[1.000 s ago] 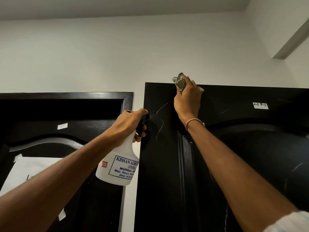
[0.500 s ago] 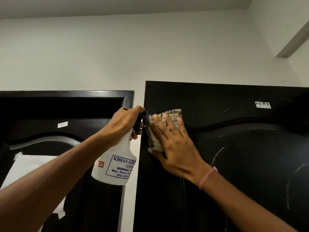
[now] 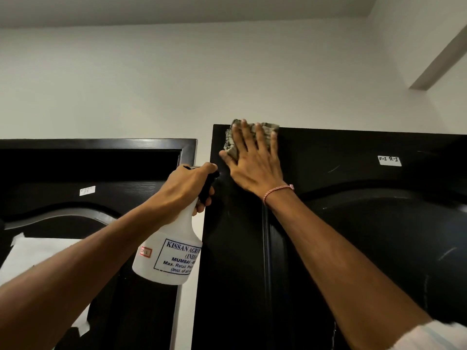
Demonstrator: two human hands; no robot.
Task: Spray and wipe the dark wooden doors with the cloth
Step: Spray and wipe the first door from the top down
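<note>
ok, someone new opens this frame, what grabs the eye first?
The right hand pressing a checked cloth flat against the top left corner of the dark door. Just below-left, the left hand grips a white spray bottle with a blue-printed label, beside that door's edge.

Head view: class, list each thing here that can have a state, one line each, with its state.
Left hand: grips the bottle's neck.
Right hand: flat, fingers straight, presses the cloth on the right door.
Bottle: held up, tilted, its head towards the right door.
Cloth: bunched, at the right door's top left corner.
Right door: pale marks on it.
Left door: paper taped on.
</note>
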